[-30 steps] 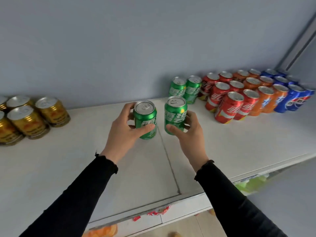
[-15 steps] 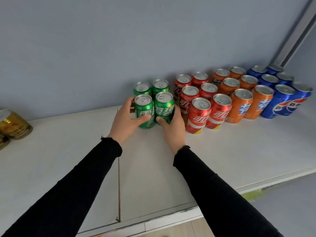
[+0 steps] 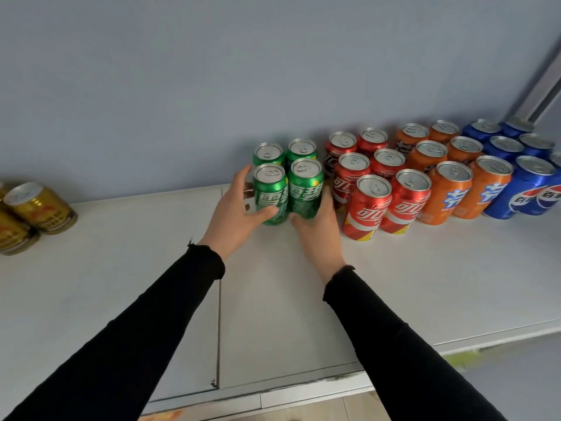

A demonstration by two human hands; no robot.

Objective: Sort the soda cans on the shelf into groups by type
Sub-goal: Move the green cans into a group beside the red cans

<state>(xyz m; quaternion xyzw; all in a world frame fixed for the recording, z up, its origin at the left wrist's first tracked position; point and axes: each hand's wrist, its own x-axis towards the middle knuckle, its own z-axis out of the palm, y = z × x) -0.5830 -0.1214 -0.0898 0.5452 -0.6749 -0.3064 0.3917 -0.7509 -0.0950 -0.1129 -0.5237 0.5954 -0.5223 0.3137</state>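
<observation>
While both hands wrap one green Sprite can apiece, the grip is plainly clamped: left hand (image 3: 235, 212) curls round the left front can (image 3: 270, 194), thumb across its lower front & fingers behind; right hand (image 3: 318, 227) holds the right front can (image 3: 305, 189) the same way from the other side, thumb low on the front. Both cans are upright w/ bases at or on the shelf (image 3: 121, 284), pressed side by side and set directly in front of two more Sprite cans (image 3: 285, 151) at the wall, so the green lot makes a tidy two-by-two block. Gripping low on the sides likely lets the person slide the pair square against the back row w/o tipping. Just right of the block, near the right hand's knuckles, stand the red Coca-Cola cans (image 3: 373, 189) in rows, then orange cans (image 3: 455, 177), prob. Fanta, then blue Pepsi cans (image 3: 522, 177) toward the corner; each colour keeps to its own column group, which is the point of the job. Well apart at far left sit gold cans (image 3: 33, 211), brand unreadable, loose and cut by the frame edge. Judging by this, the sort looks nearly done; letting go of the pair seems the next call, minding the Coke can beside the right hand.
</observation>
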